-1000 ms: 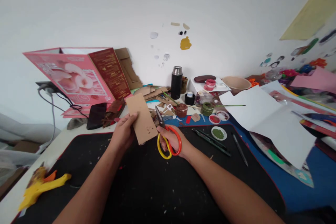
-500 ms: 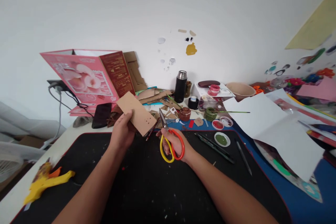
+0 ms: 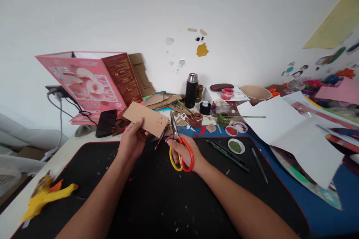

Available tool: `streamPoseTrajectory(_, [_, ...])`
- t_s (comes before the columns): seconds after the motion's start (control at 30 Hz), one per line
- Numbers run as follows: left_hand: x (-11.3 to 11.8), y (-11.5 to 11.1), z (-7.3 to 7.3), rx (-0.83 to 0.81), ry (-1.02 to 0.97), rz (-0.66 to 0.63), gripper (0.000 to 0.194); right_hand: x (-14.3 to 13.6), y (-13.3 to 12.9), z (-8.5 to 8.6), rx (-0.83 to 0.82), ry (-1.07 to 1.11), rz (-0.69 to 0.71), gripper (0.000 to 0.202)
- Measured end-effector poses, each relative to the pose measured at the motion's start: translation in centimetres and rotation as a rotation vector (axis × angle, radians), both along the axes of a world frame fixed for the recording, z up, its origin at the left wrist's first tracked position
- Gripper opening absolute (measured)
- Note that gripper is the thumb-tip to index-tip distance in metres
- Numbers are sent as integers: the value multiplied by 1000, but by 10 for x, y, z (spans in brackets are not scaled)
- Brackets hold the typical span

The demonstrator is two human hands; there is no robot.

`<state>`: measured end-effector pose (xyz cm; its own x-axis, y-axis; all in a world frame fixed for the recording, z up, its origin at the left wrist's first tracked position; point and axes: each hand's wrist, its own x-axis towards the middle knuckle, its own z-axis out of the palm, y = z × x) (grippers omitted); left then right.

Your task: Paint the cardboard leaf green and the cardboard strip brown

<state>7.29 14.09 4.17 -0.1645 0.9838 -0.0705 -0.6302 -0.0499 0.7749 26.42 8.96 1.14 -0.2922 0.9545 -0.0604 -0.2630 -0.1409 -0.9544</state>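
Though near, jars (image 3: 196, 121) beyond scissors (image 3: 175, 133)

The left hand (image 3: 131, 140) holds a flat brown card (image 3: 146, 118) with little dark spots, and the right hand (image 3: 186, 151) holds scissors (image 3: 191, 159) with one red loop and one yellow loop, close to the card. Under them lies a big black mat (image 3: 157, 201), with a yellow glue gun (image 3: 42, 201) at the left and green paint (image 3: 236, 146) on the right. A pink box (image 3: 89, 84) and a black bottle (image 3: 191, 93) stand behind.
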Motion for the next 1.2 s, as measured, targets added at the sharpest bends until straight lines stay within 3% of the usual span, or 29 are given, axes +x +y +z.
streamPoseTrajectory(0.67, [12,-4,-9,-44,58,-56,18,1,1,0,30,-6,-73,44])
streamPoseTrajectory(1.2, [13,-5,-11,-38,76,-159,30,4,2,1,56,-53,-89,37])
